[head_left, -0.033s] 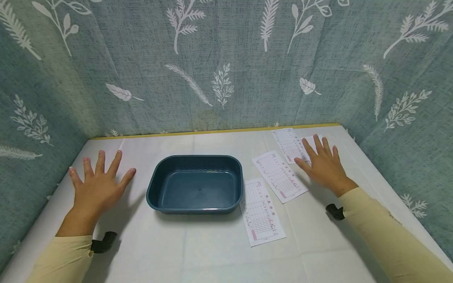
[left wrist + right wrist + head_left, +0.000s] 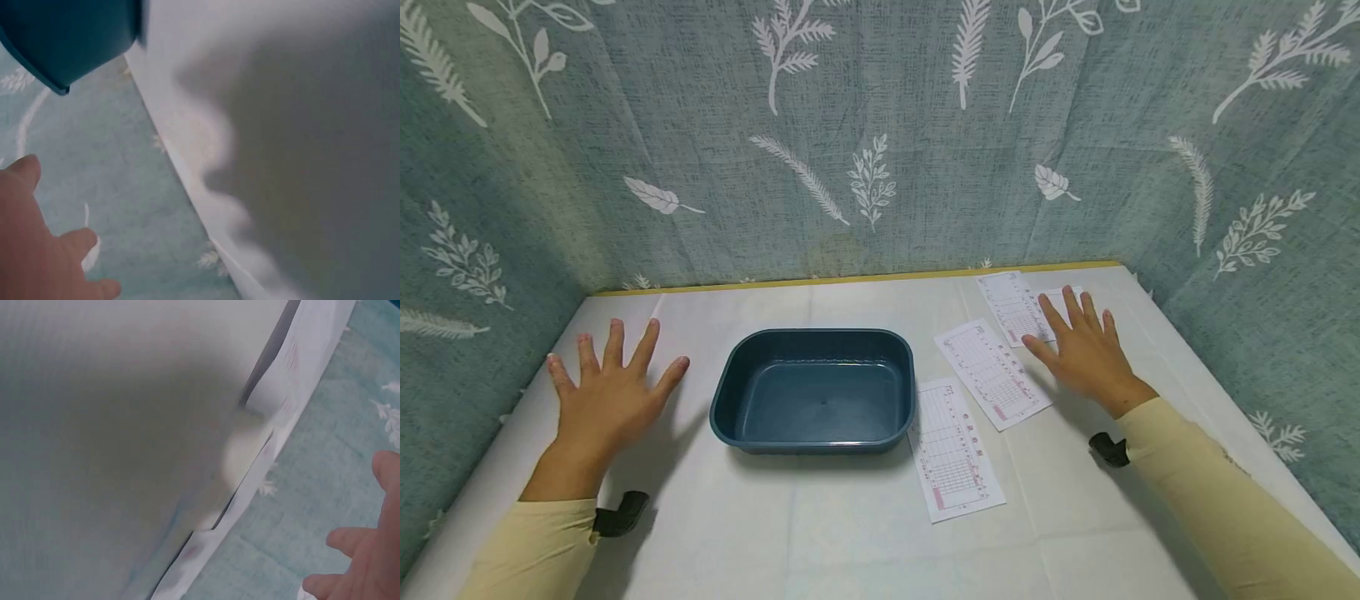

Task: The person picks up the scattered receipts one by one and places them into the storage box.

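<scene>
The tray [image 2: 812,447] stands on the tabletop [image 2: 842,542] with its long axis from left to right. On its right side, the near slip [image 2: 957,454] lies closest, so that the tray hides its far left corner. The middle slip [image 2: 992,373] and the far slip [image 2: 1003,304] are farther out from the tray, toward the back. The long axes of these three are slanted, from back left to front right. The fourth slip [image 2: 1057,300] is the farthest from the tray, partly covered by the right hand [image 2: 1086,354]. This hand is clearly nearer to the papers; the middle slip lies from its fingers toward the tray. The left hand [image 2: 606,404] is on the tray's other side, well apart from them. On both hands the fingers are straight and spread, grasping nothing. The right wrist view is blurred, so perhaps the right fingers hover, not touch.
</scene>
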A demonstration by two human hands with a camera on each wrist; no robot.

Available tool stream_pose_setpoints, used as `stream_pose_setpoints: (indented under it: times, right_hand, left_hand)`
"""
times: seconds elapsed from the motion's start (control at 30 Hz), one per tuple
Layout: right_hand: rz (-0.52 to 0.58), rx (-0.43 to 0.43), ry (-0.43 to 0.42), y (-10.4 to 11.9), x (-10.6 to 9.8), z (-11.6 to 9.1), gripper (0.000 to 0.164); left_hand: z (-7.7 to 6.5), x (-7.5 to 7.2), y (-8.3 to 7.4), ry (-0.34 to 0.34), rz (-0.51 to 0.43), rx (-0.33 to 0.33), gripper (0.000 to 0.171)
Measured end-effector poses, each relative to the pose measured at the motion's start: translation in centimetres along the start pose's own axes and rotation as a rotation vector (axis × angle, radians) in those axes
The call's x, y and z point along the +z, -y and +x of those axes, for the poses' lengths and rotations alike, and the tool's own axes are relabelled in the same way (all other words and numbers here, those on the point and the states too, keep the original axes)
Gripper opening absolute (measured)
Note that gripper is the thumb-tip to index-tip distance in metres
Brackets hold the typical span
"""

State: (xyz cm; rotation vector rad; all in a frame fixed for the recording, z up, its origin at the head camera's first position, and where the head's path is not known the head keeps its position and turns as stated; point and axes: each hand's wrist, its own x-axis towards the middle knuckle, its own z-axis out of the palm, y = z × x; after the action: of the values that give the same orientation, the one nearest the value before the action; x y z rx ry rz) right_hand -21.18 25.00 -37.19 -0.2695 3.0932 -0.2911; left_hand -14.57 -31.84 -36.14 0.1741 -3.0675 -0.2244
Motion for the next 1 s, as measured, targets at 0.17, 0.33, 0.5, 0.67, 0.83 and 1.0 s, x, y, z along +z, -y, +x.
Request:
stream_pose_setpoints:
  times: [0.17,0.33,0.5,0.67,0.83,1.0]
  right_hand:
    - [0.008,-0.011,0.01,0.4,0.0,-0.2,0.082]
    - [0.029,-0.018,-0.006,0.9,-0.1,-0.5,0.079]
    - [0.18,-0.048,-0.085,2.2,-0.1,-0.9,0.058]
    - [0.375,-0.107,-0.152,4.3,0.2,-1.4,0.036]
    - [0.435,-0.186,-0.173,6.5,1.0,-1.3,0.024]
    - [0.455,-0.197,-0.105,8.1,1.5,-0.9,0.021]
  left_hand:
    - [-0.1,0.2,-0.1,0.005,-0.003,0.001,0.089]
    - [-0.2,0.1,-0.4,-0.026,-0.011,0.011,0.085]
    - [-0.4,0.3,-1.8,-0.06,-0.124,0.05,0.062]
    - [-0.5,1.2,-3.0,0.022,-0.361,0.065,0.049]
    - [-0.5,2.1,-3.5,0.091,-0.5,0.093,0.049]
    - [-0.5,2.5,-4.0,0.123,-0.564,0.126,0.05]
